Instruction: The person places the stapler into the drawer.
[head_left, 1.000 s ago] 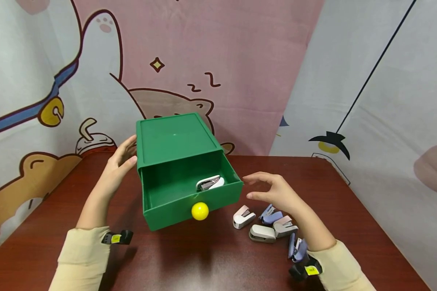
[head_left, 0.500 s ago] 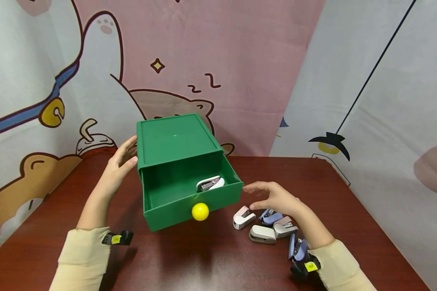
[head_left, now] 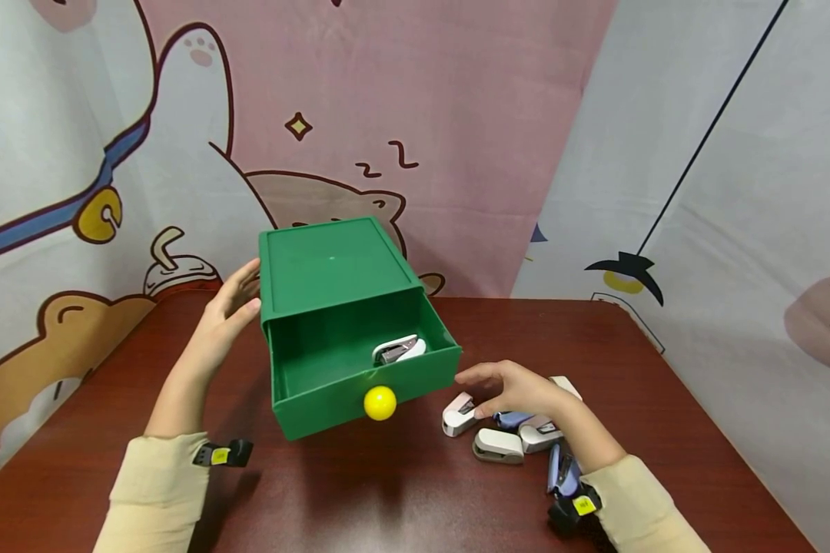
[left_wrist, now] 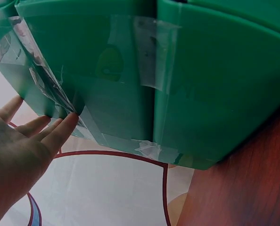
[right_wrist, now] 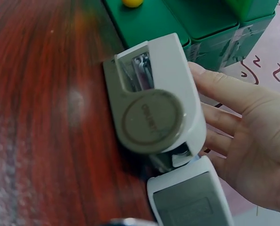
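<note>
A green drawer unit (head_left: 335, 265) stands with its drawer (head_left: 318, 411) pulled out, a yellow ball knob (head_left: 380, 403) on the front. Inside the drawer lies a white stapler (head_left: 410, 351), towards the right. My left hand (head_left: 223, 311) rests its outstretched fingers along the unit's left side; the left wrist view shows fingertips at the taped green wall (left_wrist: 107, 70). My right hand (head_left: 515, 390), fingers relaxed, hovers low over the staplers, its thumb at a white and pink stapler (head_left: 456, 418). In the right wrist view that hand (right_wrist: 258, 132) is behind a grey-white stapler (right_wrist: 177, 80).
Around the right hand lie several more small staplers: a grey-white one (head_left: 498, 445), a grey and pink one (head_left: 538, 435), a purple-blue one (head_left: 562, 470). A white one (head_left: 567, 386) shows behind the hand. A cartoon curtain (head_left: 456, 153) hangs beyond the brown table (head_left: 664, 430).
My right hand has come down from beside the drawer's right corner to the white and pink stapler. The left hand, drawer unit and staplers have stayed where they were.
</note>
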Demonstrator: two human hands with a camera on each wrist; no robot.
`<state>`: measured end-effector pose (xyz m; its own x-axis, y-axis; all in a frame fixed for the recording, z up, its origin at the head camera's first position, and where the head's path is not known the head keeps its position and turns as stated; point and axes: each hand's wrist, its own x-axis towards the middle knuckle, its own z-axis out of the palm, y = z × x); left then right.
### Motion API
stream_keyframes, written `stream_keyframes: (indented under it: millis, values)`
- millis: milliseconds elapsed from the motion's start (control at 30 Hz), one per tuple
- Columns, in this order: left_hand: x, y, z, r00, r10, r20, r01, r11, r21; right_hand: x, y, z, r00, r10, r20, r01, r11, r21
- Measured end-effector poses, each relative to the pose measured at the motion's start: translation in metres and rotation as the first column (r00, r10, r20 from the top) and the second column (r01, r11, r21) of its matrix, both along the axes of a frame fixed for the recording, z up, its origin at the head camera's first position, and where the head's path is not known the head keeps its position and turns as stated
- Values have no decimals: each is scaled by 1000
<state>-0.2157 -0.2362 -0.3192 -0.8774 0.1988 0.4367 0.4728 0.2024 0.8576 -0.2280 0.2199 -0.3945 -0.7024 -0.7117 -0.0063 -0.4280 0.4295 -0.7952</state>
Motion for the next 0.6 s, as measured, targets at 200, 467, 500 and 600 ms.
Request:
stream_keyframes:
  millis: [200,467,500,600]
  values:
    - [0,0,0,1000,-2,2,2,1000,5,-1,1,-6,1000,14,7,-14,1000,24]
    - [0,1,1,1000,3,2,-3,1000,4,0,0,-9,1000,1,2,-1,998,56]
    - [0,1,1,1000,3,1,-3,1000,5,1,0,-10,1000,-4,5,4,998,59]
    - [0,1,1,1000,1,-3,-1,1000,10,2,-1,-10,1000,-20,10,20,998,66]
